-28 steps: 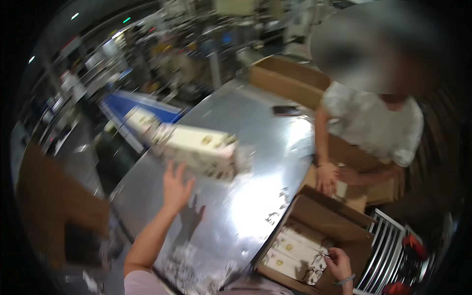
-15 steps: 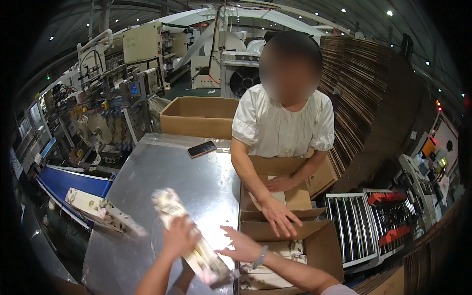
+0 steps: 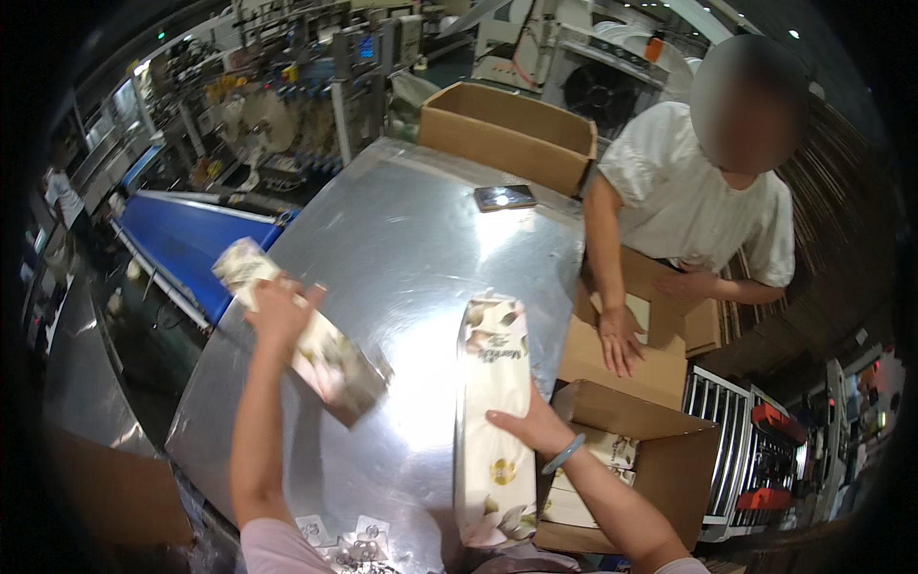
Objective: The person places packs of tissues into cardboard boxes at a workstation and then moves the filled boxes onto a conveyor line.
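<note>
My left hand (image 3: 280,311) grips a long, film-wrapped pack (image 3: 335,368) printed with pale flowers, over the table's left side. This pack slants from the blue conveyor toward the middle; whether it touches the metal is unclear. A similar cream pack (image 3: 492,383) lies lengthwise before me at the table's right edge. My right hand (image 3: 534,423) clasps its right side, thumb across the top and fingers hidden beyond the edge. Just right of it, an open cardboard box (image 3: 674,478) holds several packs (image 3: 579,497) of the same print.
A metal-topped table (image 3: 382,220) carries a phone (image 3: 505,197) near its far edge. Blue conveyor (image 3: 182,244) is at left. Beyond stands a brown carton (image 3: 507,134). Across from me, a co-worker's hand (image 3: 620,340) rests over another carton (image 3: 612,373). Rollers (image 3: 712,421) run at right.
My left hand has let go of the first pack and moved left onto the second one. My right hand, empty before, now holds the first pack. The view has swung left.
</note>
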Demonstrator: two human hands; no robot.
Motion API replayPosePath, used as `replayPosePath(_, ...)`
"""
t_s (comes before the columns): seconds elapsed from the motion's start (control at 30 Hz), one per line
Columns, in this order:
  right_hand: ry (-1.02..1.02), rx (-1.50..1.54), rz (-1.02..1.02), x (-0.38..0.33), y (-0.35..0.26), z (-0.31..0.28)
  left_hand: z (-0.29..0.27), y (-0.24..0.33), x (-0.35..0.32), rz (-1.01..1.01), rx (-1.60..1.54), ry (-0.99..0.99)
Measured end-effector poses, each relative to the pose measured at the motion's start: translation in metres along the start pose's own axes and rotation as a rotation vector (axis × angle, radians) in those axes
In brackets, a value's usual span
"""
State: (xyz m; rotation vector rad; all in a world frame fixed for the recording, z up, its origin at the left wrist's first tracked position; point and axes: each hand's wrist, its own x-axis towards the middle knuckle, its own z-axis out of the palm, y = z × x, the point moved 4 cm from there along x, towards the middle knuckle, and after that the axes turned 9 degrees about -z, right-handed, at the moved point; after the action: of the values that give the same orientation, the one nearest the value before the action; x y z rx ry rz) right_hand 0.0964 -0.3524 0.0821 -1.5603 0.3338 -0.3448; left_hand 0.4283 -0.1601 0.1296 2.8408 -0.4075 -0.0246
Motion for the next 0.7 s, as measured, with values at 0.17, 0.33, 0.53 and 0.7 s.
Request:
replayPosePath(0.17,-0.099,0.115,0.089,0.029,0.013,0.013,0.009,0.065,-0.167,0.663,-0.318,-0.142)
replayPosePath(0.33,-0.163,0.245,0.409,0.012,0.017,0.024,0.068,0.021,-0.171,-0.128,-1.239,-0.745)
replayPosePath(0.53,-0.291,0.079,-0.207,-0.072,-0.073,-0.005,-0.001,0.060,-0.228,0.108,-1.340,-0.784)
replayPosePath(0.7,-0.246,0.478,-0.432,-0.192,-0.127,-0.080,-0.048,0.134,-0.288,0.699,-1.038,-0.880)
